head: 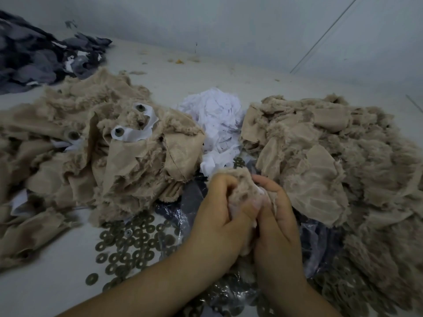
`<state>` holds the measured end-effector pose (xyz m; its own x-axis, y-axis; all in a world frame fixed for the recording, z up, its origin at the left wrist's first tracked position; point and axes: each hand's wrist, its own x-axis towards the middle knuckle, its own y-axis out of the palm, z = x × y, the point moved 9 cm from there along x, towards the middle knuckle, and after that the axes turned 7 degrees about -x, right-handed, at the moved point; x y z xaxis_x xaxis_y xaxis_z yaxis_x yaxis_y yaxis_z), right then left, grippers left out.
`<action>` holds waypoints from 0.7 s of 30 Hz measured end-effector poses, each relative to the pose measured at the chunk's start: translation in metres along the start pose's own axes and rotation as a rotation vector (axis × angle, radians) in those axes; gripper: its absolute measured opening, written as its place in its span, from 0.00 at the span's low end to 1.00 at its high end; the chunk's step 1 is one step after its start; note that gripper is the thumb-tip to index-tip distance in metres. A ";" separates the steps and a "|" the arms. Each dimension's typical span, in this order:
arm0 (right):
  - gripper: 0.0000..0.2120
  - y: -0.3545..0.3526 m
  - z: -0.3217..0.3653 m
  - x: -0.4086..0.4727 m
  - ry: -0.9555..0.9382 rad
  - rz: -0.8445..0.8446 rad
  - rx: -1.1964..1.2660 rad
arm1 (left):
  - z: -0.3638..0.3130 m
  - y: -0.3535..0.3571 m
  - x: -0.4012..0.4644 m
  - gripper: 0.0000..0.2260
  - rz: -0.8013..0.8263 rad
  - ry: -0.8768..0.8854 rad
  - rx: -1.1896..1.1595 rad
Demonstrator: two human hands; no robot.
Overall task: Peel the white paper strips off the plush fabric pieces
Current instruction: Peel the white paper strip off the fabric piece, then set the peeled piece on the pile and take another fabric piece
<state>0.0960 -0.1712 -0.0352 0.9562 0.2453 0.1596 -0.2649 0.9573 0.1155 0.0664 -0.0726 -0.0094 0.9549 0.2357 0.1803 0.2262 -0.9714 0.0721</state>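
Observation:
Both hands hold one beige plush fabric piece (241,186) low in the middle of the view. My left hand (217,216) grips its left side with curled fingers. My right hand (278,218) grips its right side, where a bit of white paper (261,193) shows between my fingers. A pile of beige plush pieces (103,143) lies to the left, some still carrying white paper strips (135,133) with round metal snaps. Another beige pile (332,156) lies to the right, showing no paper. Crumpled white paper scraps (219,124) are heaped behind my hands.
Several dark metal washers (130,243) are scattered on the white table (45,294) below the left pile. A clear plastic bag (190,202) with dark contents lies under my hands. Grey-blue fabric pieces (41,56) are piled at the far left. A grey wall (229,24) stands behind.

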 end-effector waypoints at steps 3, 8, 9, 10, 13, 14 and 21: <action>0.11 -0.006 -0.002 0.002 0.014 -0.037 0.035 | -0.001 0.000 0.005 0.21 0.160 0.006 0.131; 0.12 -0.001 -0.008 0.006 0.037 0.006 0.032 | -0.033 -0.021 0.021 0.12 0.096 0.130 0.288; 0.10 0.004 -0.011 0.006 0.051 0.044 0.025 | -0.045 -0.028 0.024 0.13 0.043 0.180 0.273; 0.10 0.008 -0.010 0.006 0.042 0.072 -0.010 | -0.059 -0.035 0.027 0.14 -0.010 0.254 0.282; 0.12 0.011 -0.006 0.003 -0.014 0.082 -0.159 | -0.104 -0.047 0.037 0.16 -0.142 0.523 0.527; 0.12 0.013 -0.003 0.002 -0.026 0.090 -0.175 | -0.112 -0.049 0.040 0.15 -0.172 0.599 0.625; 0.20 0.022 0.003 0.000 -0.068 0.115 -0.311 | -0.068 -0.075 0.084 0.26 -0.190 0.425 1.108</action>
<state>0.0899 -0.1506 -0.0299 0.9092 0.3534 0.2203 -0.3097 0.9274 -0.2097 0.1164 0.0223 0.0666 0.7960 0.1651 0.5823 0.5976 -0.3670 -0.7129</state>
